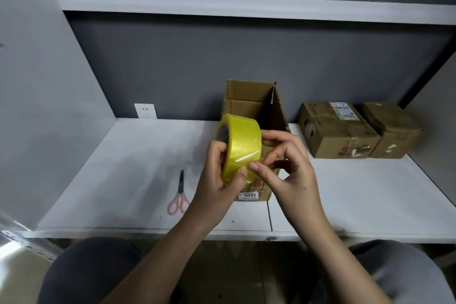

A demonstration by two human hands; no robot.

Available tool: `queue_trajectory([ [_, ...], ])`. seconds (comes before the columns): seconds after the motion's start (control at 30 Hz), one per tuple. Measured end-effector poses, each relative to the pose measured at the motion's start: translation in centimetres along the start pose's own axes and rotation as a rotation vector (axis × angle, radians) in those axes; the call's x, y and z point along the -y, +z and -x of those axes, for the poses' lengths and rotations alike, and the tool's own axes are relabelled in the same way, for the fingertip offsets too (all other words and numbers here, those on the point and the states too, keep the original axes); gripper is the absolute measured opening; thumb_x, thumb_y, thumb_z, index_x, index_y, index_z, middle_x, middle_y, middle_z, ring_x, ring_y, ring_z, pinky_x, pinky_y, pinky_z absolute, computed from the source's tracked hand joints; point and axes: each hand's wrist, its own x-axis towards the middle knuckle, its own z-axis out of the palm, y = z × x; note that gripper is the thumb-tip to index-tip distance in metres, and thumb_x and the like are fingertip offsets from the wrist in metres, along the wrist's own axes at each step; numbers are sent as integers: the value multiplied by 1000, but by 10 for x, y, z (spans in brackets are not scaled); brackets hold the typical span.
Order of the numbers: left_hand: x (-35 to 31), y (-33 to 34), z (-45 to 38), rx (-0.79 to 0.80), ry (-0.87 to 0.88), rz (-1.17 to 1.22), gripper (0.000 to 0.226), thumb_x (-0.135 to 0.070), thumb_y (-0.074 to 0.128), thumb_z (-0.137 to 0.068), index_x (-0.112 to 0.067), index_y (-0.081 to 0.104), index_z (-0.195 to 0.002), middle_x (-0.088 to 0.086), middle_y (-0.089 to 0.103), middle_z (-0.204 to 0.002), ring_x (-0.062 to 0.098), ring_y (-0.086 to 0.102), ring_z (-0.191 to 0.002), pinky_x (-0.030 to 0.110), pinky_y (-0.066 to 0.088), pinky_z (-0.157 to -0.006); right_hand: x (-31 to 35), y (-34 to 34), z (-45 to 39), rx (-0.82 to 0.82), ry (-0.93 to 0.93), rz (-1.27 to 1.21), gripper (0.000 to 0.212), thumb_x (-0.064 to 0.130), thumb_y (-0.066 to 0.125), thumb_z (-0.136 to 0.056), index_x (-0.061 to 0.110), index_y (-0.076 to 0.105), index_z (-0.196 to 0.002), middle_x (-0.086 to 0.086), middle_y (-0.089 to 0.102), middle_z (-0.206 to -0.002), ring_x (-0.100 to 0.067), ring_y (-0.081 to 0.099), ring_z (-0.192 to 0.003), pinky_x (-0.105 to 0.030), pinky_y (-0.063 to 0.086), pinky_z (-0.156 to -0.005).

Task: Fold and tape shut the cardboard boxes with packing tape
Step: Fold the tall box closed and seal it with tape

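Grey walls, white surface (pixel 345 192) in front of me, shelf (pixel 222 6) above. My left hand (pixel 217 180) grips the yellow tape roll (pixel 240 143), held up over the near end of the open box (pixel 254 116). My right hand (pixel 288 168) pinches at the roll's lower edge, thumb and forefinger together on the tape. Open box lies mid-surface, flaps unfolded. Two closed boxes (pixel 338 131) sit side by side, touching, to the right. Pink-handled scissors (pixel 180 195) lie left of my hands.

glossy translucent yellow tape roll (pixel 240 145), matt brown cardboard box (pixel 256 106), smooth white shelf (pixel 138 180), pink plastic-handled scissors (pixel 179 195)
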Motion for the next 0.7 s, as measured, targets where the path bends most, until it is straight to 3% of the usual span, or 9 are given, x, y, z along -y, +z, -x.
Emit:
queue_trajectory([
  [0.1,0,0,-2,3,-10,3,35,-40,57,-77,-21,40,-101,-29,54,-90,-3,58,-84,11,48,-64,0,1,2,-9,18,21,32,21,75,-80,23,57,-106,7,58,-123,-16,57,-114,-28,50,-86],
  [0.17,1,-1,-2,-2,-15,14,36,-41,58,-77,-22,41,-102,-29,54,-91,-2,59,-86,12,48,-65,0,0,0,10,-28,123,46,23,74,-81,22,57,-124,5,57,-123,-14,55,-118,-23,48,-89],
  [0.4,3,-1,-2,1,13,-11,37,-43,56,-74,-22,40,-100,-28,55,-89,-1,59,-82,11,48,-63,-2,-3,-1,8,-85,155,32,22,76,-78,16,65,-107,0,59,-113,-10,55,-113,-14,43,-84],
  [0.57,3,-1,-1,6,31,-74,36,-45,57,-74,-25,41,-98,-7,55,-96,3,59,-82,14,48,-62,-5,-4,-2,21,-6,63,25,21,77,-75,16,65,-96,3,56,-106,-8,55,-106,-12,42,-79],
  [0.7,3,-4,-6,25,38,-115,33,-44,57,-76,-26,40,-98,-10,54,-92,9,58,-81,23,51,-61,-5,1,1,19,79,-5,12,19,75,-77,16,63,-76,-3,55,-101,-5,55,-99,-9,40,-73],
])
